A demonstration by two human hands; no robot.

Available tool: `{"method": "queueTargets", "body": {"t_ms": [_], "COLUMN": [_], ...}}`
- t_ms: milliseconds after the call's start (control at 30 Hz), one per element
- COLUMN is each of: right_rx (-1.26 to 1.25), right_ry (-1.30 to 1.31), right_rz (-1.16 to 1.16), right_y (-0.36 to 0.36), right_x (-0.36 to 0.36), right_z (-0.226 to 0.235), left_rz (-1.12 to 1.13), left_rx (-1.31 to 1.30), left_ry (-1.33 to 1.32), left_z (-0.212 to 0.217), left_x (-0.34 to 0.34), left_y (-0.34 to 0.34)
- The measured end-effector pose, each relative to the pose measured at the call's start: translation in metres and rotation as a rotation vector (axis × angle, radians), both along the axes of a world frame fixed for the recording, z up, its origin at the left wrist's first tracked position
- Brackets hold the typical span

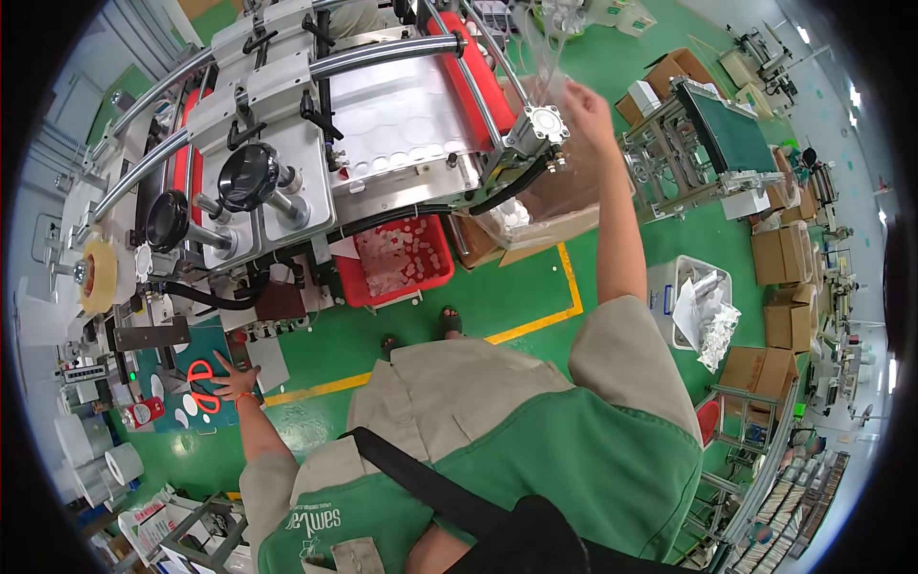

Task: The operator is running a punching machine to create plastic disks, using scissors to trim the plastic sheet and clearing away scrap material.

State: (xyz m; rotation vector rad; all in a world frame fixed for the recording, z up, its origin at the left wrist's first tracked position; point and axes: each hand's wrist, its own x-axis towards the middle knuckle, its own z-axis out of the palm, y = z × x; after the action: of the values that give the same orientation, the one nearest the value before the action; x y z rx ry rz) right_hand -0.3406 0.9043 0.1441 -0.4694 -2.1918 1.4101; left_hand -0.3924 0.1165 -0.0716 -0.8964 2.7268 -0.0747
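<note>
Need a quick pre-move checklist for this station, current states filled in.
1. Left hand off the orange-handled scissors: cannot tell; fingers are right beside the handles.
2. Right hand clear of the nearest red roller: ok, beyond its end.
3. Right hand's grip on the clear plastic: cannot tell.
4. Red bin below the machine: ok, holding white pieces.
5. Roller stopped: cannot tell from a still.

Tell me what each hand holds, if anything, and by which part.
The left hand is spread open beside orange-handled scissors, holding nothing. The right hand is by clear plastic film; whether it grips any cannot be told.
</note>
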Motion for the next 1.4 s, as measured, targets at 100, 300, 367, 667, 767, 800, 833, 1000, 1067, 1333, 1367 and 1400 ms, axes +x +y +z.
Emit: {"method": "queueTargets", "body": {"t_ms": [100,300,367,667,767,800,833,1000,1067,1333,1367,1400], "right_rx": [-0.047,0.038,-0.003,0.059,-0.029,-0.118,-0.120,0.100,0.238,0.022,0.080,0.081], "right_ry": [0.144,-0.096,-0.012,-0.084,-0.012,0.038,0.075,0.024,-0.071,0.153,0.235,0.232], "right_rz": [0.045,0.119,0.039,0.090,0.034,-0.029,-0.074,0.069,0.101,-0.084,-0.005,-0.005], "right_y": [-0.026,0.014,-0.008,-0.019,-0.008,-0.008,-0.018,-0.002,0.020,-0.055,-0.057,-0.061], "right_x": [0.003,0.021,0.016,0.012,0.013,0.012,0.011,0.006,0.015,0.051,0.052,0.056], "right_z": [0.037,-0.055,-0.013,-0.044,-0.024,-0.012,0.011,-0.025,-0.064,0.124,0.128,0.124], "left_rz": [0.014,0.006,0.007,-0.004,-0.009,-0.010,0.005,0.030,0.009,0.035,0.036,0.036], "left_rx": [0.021,0.024,0.041,0.042,0.039,0.034,0.037,0.042,0.046,0.030,0.041,0.052], "left_ry": [-0.014,-0.021,-0.001,0.013,-0.001,0.001,-0.006,-0.026,0.006,-0.025,-0.019,-0.015], "left_z": [0.000,0.006,0.003,0.004,0.003,0.004,0.004,0.011,0.008,0.001,0.000,0.000], "left_x": [0.001,-0.010,-0.003,-0.004,-0.003,-0.002,-0.001,-0.006,-0.011,-0.008,-0.007,-0.005], "left_y": [-0.003,0.008,0.002,0.003,0.001,0.000,0.001,0.008,0.009,0.000,-0.002,-0.002]}}
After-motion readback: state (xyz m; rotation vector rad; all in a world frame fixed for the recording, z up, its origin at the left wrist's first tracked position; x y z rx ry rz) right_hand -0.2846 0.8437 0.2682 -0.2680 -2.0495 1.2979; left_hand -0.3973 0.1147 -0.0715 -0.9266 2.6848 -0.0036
